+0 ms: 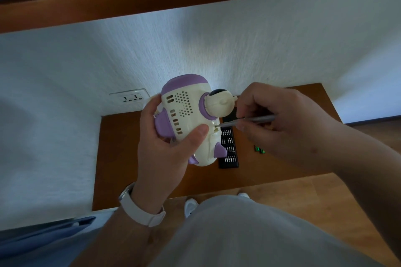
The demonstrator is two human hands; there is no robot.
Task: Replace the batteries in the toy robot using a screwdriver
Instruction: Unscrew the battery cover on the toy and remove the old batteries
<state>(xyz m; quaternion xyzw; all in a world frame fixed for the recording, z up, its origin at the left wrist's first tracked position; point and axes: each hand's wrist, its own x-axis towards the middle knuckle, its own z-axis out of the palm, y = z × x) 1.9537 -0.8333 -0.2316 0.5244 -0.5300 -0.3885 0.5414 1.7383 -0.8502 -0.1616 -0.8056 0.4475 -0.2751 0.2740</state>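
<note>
While the left hand grips the toy robot in the air above the brown table, fingers curled round its far side and thumb pressed on the cream shell, the right hand pinches a thin grey screwdriver. Its tip sits at a small recess low on the toy's body, probably the screw of the battery cover. To do this step well, I would keep the shaft in line with the screw (a slanted tip slips out and chews the head). I would also press lightly inward while turning and keep the left thumb close to the screw, so the toy cannot twist away. The screw looks tiny and easy to lose, so working over the table rather than the floor seems wise. Counted: one toy, one screwdriver, and one black bit case on the table with four rows of bits showing. A small cluster of green batteries lies near the case, too small to count surely. There is also one wall socket and one white watch on the left wrist.
</note>
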